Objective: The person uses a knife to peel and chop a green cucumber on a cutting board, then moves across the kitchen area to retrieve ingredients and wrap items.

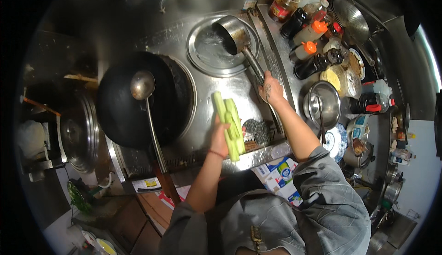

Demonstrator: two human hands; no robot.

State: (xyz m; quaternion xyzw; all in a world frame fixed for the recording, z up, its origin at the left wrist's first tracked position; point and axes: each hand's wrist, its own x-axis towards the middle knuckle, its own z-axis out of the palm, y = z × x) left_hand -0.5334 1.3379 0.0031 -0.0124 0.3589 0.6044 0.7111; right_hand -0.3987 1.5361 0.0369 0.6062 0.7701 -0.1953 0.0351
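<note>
My left hand point(220, 138) holds a bundle of peeled pale-green vegetable stalks point(232, 127) above the front of the steel stove top. In my right hand point(271, 88) is the handle of a deep metal dipper point(235, 35). The dipper's bowl is tilted over a round steel basin point(194, 56) at the back of the stove. A dark wok point(117, 117) sits to the left of my left hand. Lying across the wok is a long-handled ladle point(143, 85), its wooden grip reaching past the front edge. Beneath the stalks, a steel-wool scrubber point(256, 130) rests near the front edge.
Several sauce bottles point(309, 49) and a jar point(284, 5) line the right shelf. A steel bowl point(323, 105) and a blue-patterned plate point(335, 141) stand near my right forearm. A perforated strainer point(350, 18) lies farther back. On the left is a domed metal lid point(77, 134).
</note>
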